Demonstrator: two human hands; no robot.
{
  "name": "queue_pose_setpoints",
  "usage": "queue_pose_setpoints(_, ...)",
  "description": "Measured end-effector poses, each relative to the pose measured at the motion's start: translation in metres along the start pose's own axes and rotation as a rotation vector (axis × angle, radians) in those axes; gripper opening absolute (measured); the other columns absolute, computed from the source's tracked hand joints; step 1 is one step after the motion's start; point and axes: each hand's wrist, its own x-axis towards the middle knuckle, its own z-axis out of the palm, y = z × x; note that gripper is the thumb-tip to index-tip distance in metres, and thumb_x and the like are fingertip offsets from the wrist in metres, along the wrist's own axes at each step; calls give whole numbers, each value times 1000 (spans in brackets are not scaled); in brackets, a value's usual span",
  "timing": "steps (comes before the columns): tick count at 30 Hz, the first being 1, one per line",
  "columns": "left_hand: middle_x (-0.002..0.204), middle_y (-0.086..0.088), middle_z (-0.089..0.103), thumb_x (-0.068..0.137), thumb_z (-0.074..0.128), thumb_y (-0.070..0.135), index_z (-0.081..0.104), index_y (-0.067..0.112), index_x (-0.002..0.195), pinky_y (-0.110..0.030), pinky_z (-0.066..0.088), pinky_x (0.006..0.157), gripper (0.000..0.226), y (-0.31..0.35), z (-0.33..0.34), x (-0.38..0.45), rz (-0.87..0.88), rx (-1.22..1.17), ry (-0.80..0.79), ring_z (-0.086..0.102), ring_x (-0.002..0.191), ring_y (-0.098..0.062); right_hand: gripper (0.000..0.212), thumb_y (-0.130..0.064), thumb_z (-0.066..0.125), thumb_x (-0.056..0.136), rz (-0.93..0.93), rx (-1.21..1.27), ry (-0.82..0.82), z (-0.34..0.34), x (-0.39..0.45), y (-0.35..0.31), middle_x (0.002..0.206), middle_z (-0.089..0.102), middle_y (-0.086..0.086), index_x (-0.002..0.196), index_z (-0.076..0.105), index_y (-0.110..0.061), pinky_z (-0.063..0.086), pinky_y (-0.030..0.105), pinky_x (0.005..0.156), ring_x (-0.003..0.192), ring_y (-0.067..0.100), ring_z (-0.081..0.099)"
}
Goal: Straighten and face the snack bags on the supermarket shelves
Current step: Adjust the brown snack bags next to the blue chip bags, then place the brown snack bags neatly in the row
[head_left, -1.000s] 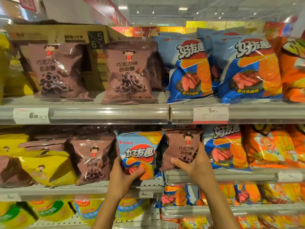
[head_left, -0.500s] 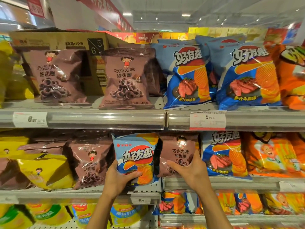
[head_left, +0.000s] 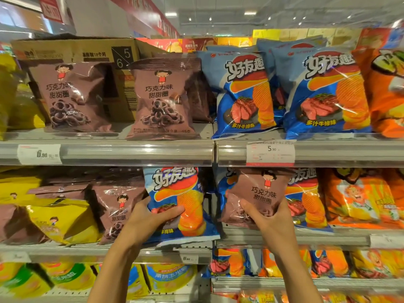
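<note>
My left hand point(head_left: 147, 221) grips a blue chip bag point(head_left: 181, 200) by its lower left, standing on the middle shelf point(head_left: 105, 251) among brown bags. My right hand point(head_left: 267, 217) holds a brown chocolate-ring bag point(head_left: 260, 189) from below, in front of the blue chip bags point(head_left: 306, 200) on the right half of that shelf. Both bags face forward and stand roughly upright. To the left, another brown ring bag point(head_left: 118, 206) leans beside yellow bags point(head_left: 63, 221).
The top shelf point(head_left: 131, 149) carries two brown ring bags point(head_left: 162, 99), a cardboard box point(head_left: 76, 49), two big blue chip bags point(head_left: 328, 92) and orange bags point(head_left: 387, 90). Orange bags point(head_left: 360, 197) fill the middle shelf's right end. More bags sit on the lower shelf point(head_left: 284, 283).
Both hands have stayed on their bags. The brown bag has shifted right, over the blue bags, and the blue bag has moved slightly left. The camera has come closer.
</note>
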Motion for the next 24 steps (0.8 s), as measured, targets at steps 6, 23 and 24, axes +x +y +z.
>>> queue_pose_setpoints(6, 67, 1, 69, 79, 80, 24, 73, 20, 63, -13, 48, 57, 18, 8, 15, -3, -166, -2, -222, 63, 58, -7, 73, -51, 85, 59, 10, 32, 82, -36, -8, 1, 111, 72, -14, 124, 55, -38, 55, 29, 83, 95, -1, 69)
queue_pose_setpoints(23, 72, -5, 71, 79, 83, 16, 67, 2, 87, -17, 51, 60, 23, 25, 136, 42, -9, -52, -107, 67, 60, -10, 94, -65, 84, 50, 75, -39, 441, -116, -17, 19, 120, 70, -2, 132, 53, -28, 52, 56, 99, 111, 24, 66)
queue_pose_setpoints(24, 75, -5, 73, 77, 84, 15, 68, 0, 93, -16, 51, 59, 27, 21, 139, 42, -9, -69, -62, 70, 64, -10, 95, -64, 84, 50, 77, -42, 445, -118, -17, 19, 120, 70, -2, 132, 53, -28, 52, 56, 100, 111, 24, 66)
